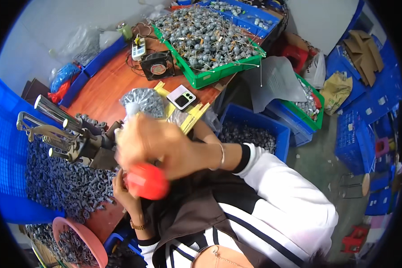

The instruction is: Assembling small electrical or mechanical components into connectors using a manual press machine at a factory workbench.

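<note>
My right hand [158, 145] is smeared by motion in front of a metal bench press [87, 145]. Its fingers look bent, but what they hold, if anything, does not show. Just below it, a glossy red ball knob [147, 181] appears large and blurred; whether the hand touches it I cannot tell. My left hand [127, 196], below the press, has its visible fingers bent together. The knob partly covers that hand and hides whatever is in it. Heaped beside the press are many small grey plastic parts [67, 183], with a blue crate wall [6, 147] behind them.
A green tray [205, 79] piled with grey wired parts stands at the far table edge. Nearer are a small black fan [157, 66], a phone [181, 97] and a bag of parts [145, 100]. A pink basin [87, 236] stands lower left; a blue bin [279, 129] sits right.
</note>
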A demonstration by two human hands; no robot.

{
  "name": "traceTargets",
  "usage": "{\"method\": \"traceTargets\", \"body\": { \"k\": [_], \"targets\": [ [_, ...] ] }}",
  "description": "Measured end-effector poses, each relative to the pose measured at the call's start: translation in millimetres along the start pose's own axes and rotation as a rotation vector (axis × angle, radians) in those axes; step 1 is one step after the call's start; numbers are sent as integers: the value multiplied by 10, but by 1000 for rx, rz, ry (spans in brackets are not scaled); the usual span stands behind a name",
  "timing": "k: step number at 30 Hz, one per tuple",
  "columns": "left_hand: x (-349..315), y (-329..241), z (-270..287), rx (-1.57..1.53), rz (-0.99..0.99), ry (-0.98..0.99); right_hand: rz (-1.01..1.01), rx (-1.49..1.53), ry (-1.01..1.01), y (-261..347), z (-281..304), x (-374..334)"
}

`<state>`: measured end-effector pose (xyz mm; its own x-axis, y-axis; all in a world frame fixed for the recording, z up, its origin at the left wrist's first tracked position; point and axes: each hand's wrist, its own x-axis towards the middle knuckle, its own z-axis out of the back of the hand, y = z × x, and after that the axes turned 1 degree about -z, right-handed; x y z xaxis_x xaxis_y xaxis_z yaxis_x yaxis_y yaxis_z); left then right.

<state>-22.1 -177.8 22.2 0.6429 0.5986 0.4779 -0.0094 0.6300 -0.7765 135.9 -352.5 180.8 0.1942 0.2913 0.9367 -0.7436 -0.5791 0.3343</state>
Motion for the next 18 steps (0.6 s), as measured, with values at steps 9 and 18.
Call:
{"method": "traceTargets", "body": {
  "k": [9, 18],
  "targets": [
    [88, -57, 105, 474, -223, 175, -524, -241, 36, -720, 671, -411],
    [89, -55, 154, 477, -216, 233, -697, -1302, 46, -1797, 3220, -491]
  ]
}}
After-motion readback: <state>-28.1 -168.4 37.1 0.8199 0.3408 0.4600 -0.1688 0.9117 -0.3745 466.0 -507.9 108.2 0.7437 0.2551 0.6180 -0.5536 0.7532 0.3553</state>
